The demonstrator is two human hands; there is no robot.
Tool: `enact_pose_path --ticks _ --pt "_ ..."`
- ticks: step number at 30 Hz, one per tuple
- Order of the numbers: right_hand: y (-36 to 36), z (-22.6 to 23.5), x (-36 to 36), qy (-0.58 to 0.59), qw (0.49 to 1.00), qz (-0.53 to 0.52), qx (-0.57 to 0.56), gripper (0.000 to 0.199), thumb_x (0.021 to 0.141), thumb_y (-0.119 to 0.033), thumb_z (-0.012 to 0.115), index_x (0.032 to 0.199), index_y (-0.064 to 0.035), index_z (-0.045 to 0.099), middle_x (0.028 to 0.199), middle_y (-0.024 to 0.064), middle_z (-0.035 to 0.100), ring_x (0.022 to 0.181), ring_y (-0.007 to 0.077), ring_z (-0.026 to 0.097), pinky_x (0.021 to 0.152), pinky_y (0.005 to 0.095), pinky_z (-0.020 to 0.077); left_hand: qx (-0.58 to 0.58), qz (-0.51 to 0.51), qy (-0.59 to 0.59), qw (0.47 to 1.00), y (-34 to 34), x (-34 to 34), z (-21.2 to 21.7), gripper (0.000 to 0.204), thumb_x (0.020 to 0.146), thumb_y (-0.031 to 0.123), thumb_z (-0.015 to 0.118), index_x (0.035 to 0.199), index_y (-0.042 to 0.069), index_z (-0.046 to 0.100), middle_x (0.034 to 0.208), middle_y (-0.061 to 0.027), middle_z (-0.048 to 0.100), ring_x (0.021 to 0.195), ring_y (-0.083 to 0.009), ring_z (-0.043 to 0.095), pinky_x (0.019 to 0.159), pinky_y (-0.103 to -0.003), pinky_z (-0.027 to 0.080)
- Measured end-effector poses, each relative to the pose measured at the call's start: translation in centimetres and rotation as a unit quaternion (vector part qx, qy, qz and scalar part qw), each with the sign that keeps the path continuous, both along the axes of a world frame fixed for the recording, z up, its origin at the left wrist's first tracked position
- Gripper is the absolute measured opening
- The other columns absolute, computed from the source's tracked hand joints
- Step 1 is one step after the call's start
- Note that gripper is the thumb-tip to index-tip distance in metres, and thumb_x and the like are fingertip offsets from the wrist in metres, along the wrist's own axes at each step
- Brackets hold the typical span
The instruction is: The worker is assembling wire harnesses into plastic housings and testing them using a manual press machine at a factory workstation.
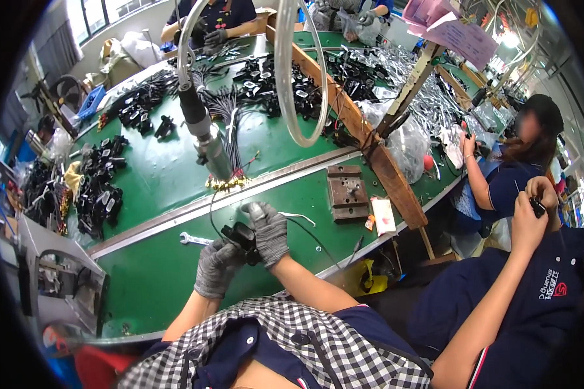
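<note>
Between my two grey-gloved hands is a black plastic part (242, 235) with a thin black cable on it, held over the green table (152, 285). My left hand (215, 267) is closed round its lower left side. On its right side, my right hand (269, 232) grips it with bent fingers. The gloves hide much of the part's shape. A wrench (196, 239) lies on the table beside my left hand. Above and beyond my hands hangs a power screwdriver (204, 133) on a clear hose.
Right of my hands sit a metal fixture block (347, 194) and a white packet (383, 216). A wooden rail (395, 175) runs along there. Beyond a metal strip lie a cable bundle (230, 117) and heaps of black parts (100, 185). Co-workers sit at right and far side.
</note>
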State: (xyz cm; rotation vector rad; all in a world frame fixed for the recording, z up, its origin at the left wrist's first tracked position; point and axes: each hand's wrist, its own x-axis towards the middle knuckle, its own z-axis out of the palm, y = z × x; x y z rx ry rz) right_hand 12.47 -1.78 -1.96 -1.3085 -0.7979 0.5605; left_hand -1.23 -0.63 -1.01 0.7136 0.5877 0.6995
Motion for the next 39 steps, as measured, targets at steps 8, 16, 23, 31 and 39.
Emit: enact_pose_path --ticks 8,16,23,31,39 --pt "-1.5 2.0 -0.3 -0.373 0.919 0.011 0.124 0.016 0.085 -0.014 0.056 0.092 -0.0013 0.062 0.081 0.0115 0.064 0.069 0.0175 0.058 0.066 0.0304 0.0478 0.075 0.023 0.171 0.982 0.1 -1.0 -2.2 0.028 0.079 0.027 0.065 0.079 -0.001 0.06 0.063 -0.0043 0.056 0.053 -0.0126 0.049 0.05 -0.024 0.038" --pt "0.2 -0.7 0.5 -0.002 1.0 -0.008 -0.016 0.017 0.086 -0.017 0.055 0.089 -0.0027 0.064 0.083 0.013 0.064 0.069 0.0264 0.062 0.063 0.0341 0.0495 0.034 -0.011 0.097 0.995 0.9 -0.7 -2.5 0.026 0.081 0.026 0.063 0.08 0.0 0.061 0.063 -0.0038 0.057 0.053 -0.0117 0.049 0.049 -0.023 0.037" --pt "-1.2 1.0 -0.5 -0.259 0.962 -0.022 0.086 0.015 0.085 -0.014 0.055 0.09 -0.0021 0.063 0.087 0.0157 0.064 0.076 0.0322 0.063 0.067 0.0363 0.0501 0.111 0.007 0.186 0.976 0.5 -0.5 -2.6 0.02 0.083 0.019 0.059 0.081 -0.001 0.062 0.067 -0.0058 0.059 0.057 -0.012 0.052 0.051 -0.023 0.039" --pt "-1.0 -0.7 -1.1 -0.159 0.986 0.041 0.021 0.017 0.086 -0.016 0.054 0.088 -0.0011 0.062 0.086 0.0175 0.063 0.073 0.0326 0.062 0.064 0.0367 0.0496 0.125 -0.015 0.184 0.975 0.8 -1.9 -2.2 0.018 0.082 0.017 0.059 0.085 -0.001 0.062 0.07 -0.0029 0.059 0.059 -0.0095 0.051 0.053 -0.022 0.039" --pt "-1.2 -1.1 -0.9 -0.172 0.982 0.083 -0.008 0.016 0.086 -0.015 0.054 0.087 -0.0011 0.062 0.078 0.0184 0.06 0.07 0.0322 0.059 0.064 0.038 0.048 0.053 -0.046 0.187 0.98 0.9 -1.6 -2.9 0.017 0.081 0.019 0.061 0.083 0.003 0.063 0.061 0.0001 0.054 0.05 -0.0066 0.045 0.044 -0.02 0.033"
